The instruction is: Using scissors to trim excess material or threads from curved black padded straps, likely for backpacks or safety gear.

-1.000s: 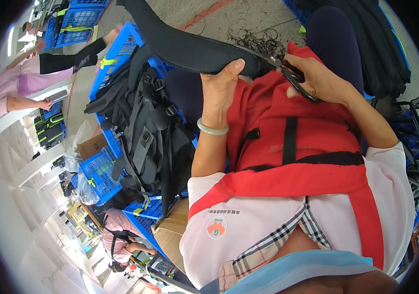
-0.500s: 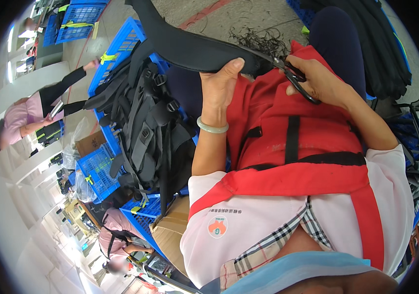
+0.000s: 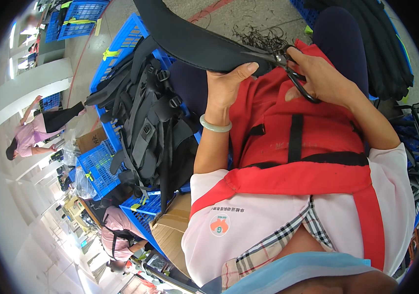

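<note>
Filling the crate (image 3: pixel 121 44) on my left, a heap of black straps (image 3: pixel 150 127) lies well apart from my work. One padded strap (image 3: pixel 190 41) arches over my lap; my left hand (image 3: pixel 226 85), forearm raised, wrist bent back, has its grip clamped on the lower edge, thumb on top. My right hand (image 3: pixel 324 78), elbow out, has its grip closed through the loops of one pair of scissors (image 3: pixel 288 68), blades touching the strap just beside my left thumb.
</note>
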### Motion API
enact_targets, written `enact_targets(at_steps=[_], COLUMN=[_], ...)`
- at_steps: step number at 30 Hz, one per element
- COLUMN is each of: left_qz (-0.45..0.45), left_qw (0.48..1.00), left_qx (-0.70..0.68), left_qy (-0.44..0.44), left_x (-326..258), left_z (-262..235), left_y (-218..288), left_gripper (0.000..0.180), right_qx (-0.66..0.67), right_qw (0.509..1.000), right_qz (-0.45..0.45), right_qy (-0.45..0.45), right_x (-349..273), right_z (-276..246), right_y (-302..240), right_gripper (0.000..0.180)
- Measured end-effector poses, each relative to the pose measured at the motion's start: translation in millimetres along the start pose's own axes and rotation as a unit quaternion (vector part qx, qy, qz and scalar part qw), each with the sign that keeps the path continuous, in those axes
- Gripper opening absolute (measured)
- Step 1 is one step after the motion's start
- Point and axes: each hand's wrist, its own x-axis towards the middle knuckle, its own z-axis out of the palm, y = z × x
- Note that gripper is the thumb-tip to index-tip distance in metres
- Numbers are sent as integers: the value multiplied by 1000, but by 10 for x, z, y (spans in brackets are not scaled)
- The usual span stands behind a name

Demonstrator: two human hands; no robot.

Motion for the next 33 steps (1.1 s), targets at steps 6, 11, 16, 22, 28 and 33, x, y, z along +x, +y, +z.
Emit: enact_targets(at_steps=[6,11,16,22,28,33], left_qz=[-12,9,1,-8,-6,-7], left_qw=[1000,1000,1000,995,998,997], left_qx=[-14,-17,10,-84,-60,-72], left_qy=[1,6,-11,62,31,41], left_x=[-13,-5,-6,-13,-53,-66], left_z=[-20,-10,-66,-46,-87,-117], left_y=[-33,-24,4,-53,-106,-127], left_gripper=[19,19,18,23,23,25], right_qx=[-28,25,20,30,8,17], right_qw=[999,999,999,998,994,999], right_qz=[35,33,25,55,-85,22], right_qy=[-18,-11,-13,-8,67,-17], right_x=[14,-76,-113,-39,-20,39], right_z=[0,-99,-100,31,167,140], right_y=[25,-45,-26,29,104,-3], right_gripper=[79,78,74,64,65,67])
